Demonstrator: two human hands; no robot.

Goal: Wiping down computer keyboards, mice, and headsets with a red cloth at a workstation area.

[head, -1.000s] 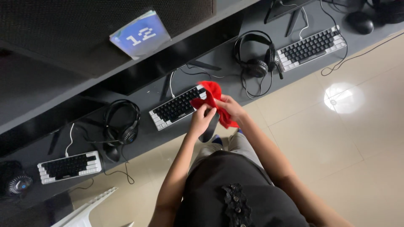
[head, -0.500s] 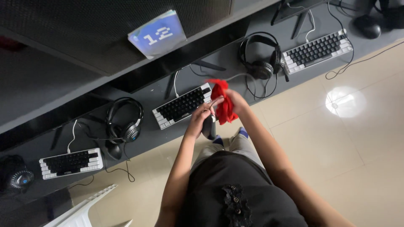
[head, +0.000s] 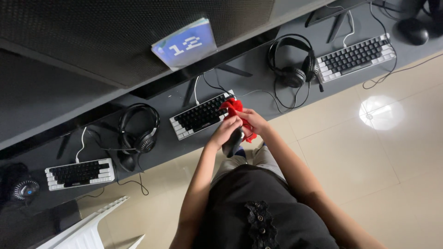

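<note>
Both my hands meet at the front edge of the dark desk (head: 161,150), just right of the middle keyboard (head: 200,115). My left hand (head: 225,130) grips a black computer mouse (head: 232,144), held just off the desk edge. My right hand (head: 254,121) is closed on a red cloth (head: 233,107) that is bunched against the mouse and partly hidden by my fingers.
Black headphones (head: 293,69) and a second keyboard (head: 355,56) lie to the right, and another headset (head: 138,133) and keyboard (head: 79,173) to the left. Cables trail over the desk edge. A blue card (head: 184,44) sits on the dark partition. A white chair part (head: 87,226) is at lower left.
My hands, cloth and mouse have stayed together and drifted slightly toward the desk edge. The red cloth has shifted around the mouse. The view has moved a little.
</note>
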